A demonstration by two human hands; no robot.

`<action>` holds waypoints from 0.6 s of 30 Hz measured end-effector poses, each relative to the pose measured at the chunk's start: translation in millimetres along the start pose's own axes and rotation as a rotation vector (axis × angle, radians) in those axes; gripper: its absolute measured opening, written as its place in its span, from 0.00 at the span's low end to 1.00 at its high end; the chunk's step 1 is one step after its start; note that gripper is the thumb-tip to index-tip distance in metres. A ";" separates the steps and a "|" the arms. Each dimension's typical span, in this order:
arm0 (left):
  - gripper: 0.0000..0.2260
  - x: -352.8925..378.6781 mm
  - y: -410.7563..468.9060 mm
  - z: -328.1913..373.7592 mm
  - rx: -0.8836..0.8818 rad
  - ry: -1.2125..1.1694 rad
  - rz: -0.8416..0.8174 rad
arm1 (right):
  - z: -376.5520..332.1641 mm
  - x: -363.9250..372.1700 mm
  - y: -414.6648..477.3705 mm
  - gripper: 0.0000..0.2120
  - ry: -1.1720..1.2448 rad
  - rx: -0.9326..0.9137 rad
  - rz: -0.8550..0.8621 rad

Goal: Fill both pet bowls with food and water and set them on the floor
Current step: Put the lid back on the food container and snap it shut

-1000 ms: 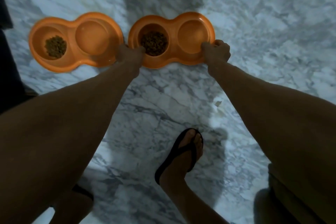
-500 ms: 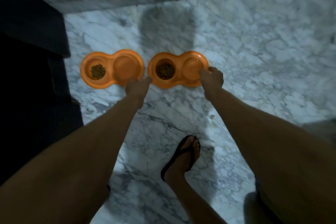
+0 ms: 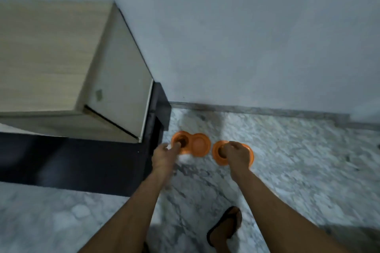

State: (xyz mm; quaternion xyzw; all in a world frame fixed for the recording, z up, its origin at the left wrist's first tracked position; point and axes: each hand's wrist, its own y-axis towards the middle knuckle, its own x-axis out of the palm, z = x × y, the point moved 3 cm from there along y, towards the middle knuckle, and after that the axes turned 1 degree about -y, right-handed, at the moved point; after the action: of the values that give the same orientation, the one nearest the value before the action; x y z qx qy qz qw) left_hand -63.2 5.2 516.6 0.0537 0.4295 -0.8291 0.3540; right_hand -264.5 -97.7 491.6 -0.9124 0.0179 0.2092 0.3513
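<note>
Two orange double pet bowls stand side by side on the marble floor (image 3: 308,162) near the wall. The left bowl (image 3: 200,145) shows dark kibble in its left cup, partly behind my left hand (image 3: 164,157). My right hand (image 3: 236,155) covers most of the right bowl (image 3: 215,151). Both hands hang above the bowls with loosely curled fingers and nothing in them. The frame is motion-blurred, and water in the cups cannot be made out.
A light wooden cabinet (image 3: 61,57) on a black base (image 3: 82,162) stands at the left, right beside the left bowl. A pale wall (image 3: 246,37) with a grey skirting (image 3: 267,109) runs behind. My foot in a black sandal (image 3: 226,226) is below.
Both hands have let go of the right bowl's rim and risen away from it. The view has pulled up and back, bringing the cabinet and wall into sight.
</note>
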 end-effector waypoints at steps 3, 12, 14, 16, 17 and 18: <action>0.19 -66.1 -20.8 17.0 0.107 0.029 0.001 | -33.3 26.9 -63.7 0.12 0.008 -0.060 -0.067; 0.13 -312.7 -63.5 27.1 0.332 0.106 0.039 | -128.3 161.3 -273.2 0.08 -0.004 -0.338 -0.204; 0.21 -366.5 -65.4 32.9 0.344 0.068 0.098 | -148.1 195.4 -311.3 0.07 -0.001 -0.394 -0.245; 0.22 -415.9 -67.9 41.8 0.364 0.062 0.149 | -166.1 227.7 -342.8 0.05 -0.014 -0.446 -0.291; 0.23 -438.7 -68.4 46.7 0.379 0.057 0.180 | -175.1 243.0 -357.8 0.08 -0.024 -0.468 -0.313; 0.23 -460.5 -68.5 51.7 0.389 0.054 0.209 | -184.4 256.4 -373.5 0.09 -0.032 -0.486 -0.335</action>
State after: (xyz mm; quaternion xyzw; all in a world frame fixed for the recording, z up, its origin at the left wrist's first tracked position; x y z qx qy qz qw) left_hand 247.0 241.5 776.2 0.1875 0.2630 -0.8533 0.4093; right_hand 104.4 93.0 749.9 -0.9566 -0.1892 0.1609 0.1522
